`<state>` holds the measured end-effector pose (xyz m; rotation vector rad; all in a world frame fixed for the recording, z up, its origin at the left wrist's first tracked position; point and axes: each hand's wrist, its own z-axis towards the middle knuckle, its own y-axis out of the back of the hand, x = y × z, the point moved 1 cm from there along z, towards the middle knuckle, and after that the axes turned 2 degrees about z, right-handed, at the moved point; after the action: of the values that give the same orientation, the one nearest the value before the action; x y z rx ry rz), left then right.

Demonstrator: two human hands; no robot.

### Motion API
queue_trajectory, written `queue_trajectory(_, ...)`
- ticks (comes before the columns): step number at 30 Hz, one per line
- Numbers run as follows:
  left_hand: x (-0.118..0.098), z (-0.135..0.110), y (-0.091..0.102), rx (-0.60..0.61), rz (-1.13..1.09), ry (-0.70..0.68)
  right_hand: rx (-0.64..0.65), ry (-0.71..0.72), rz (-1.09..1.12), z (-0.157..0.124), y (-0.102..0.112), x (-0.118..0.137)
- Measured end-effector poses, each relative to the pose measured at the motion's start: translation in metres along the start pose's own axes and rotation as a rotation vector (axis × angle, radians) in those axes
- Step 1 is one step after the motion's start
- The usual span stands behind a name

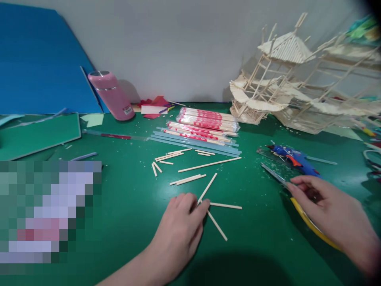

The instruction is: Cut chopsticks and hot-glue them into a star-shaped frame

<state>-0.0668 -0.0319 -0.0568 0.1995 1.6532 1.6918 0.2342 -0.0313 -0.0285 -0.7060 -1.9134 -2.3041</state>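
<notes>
My left hand is closed, its fingertips pressed down on the table where several thin wooden sticks meet. From under the fingers, one stick runs up and right, another stick points right, and a third stick slants down and right. Their inner ends are partly hidden by the fingertips. My right hand is curled round yellow-handled pliers, thumb near the pivot. The narrow grey jaws point up and left. Just beyond lies a blue glue gun with a clear glue stick in its back.
Cut sticks and a longer stick lie ahead of my left hand. Behind are glue sticks and wrapped chopsticks. A pink bottle stands back left, a stick-built pagoda model back right. A pixelated patch covers the lower left.
</notes>
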Motion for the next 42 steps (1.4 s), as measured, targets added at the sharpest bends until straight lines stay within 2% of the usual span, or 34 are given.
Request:
queue_trajectory(3,-0.004,0.002,0.001,0.055,0.035,-0.064,-0.038,-0.032,-0.037,-0.005,0.002,-0.014)
queue_trajectory(6,-0.005,0.004,0.001,0.067,0.034,-0.077,-0.069,0.126,0.054,-0.012,-0.004,-0.002)
queue_trajectory(10,-0.004,0.004,0.001,0.068,0.032,-0.072,0.108,0.528,0.221,-0.021,-0.022,0.044)
queue_trajectory(13,-0.002,0.003,0.0,0.081,0.032,-0.057,0.303,0.68,0.242,-0.026,-0.04,0.075)
queue_trajectory(16,0.001,0.0,-0.002,0.086,0.025,-0.045,0.393,0.732,0.181,-0.027,-0.054,0.09)
queue_trajectory(19,0.003,-0.001,-0.001,0.095,0.008,-0.031,0.396,0.769,0.147,-0.022,-0.061,0.094)
queue_trajectory(23,0.005,0.001,0.001,0.145,-0.058,0.005,0.379,0.807,0.131,-0.014,-0.063,0.097)
queue_trajectory(28,0.01,0.0,-0.011,0.064,-0.222,0.16,0.399,0.862,0.097,-0.007,-0.063,0.101)
queue_trajectory(33,0.012,0.0,-0.022,0.053,-0.287,0.216,0.379,0.912,0.079,-0.003,-0.062,0.104)
queue_trajectory(38,0.011,-0.001,-0.033,-0.067,-0.221,0.168,0.404,0.932,0.049,-0.002,-0.06,0.108)
queue_trajectory(42,0.011,0.0,-0.022,-0.091,-0.157,0.083,0.411,0.929,0.054,-0.001,-0.059,0.108)
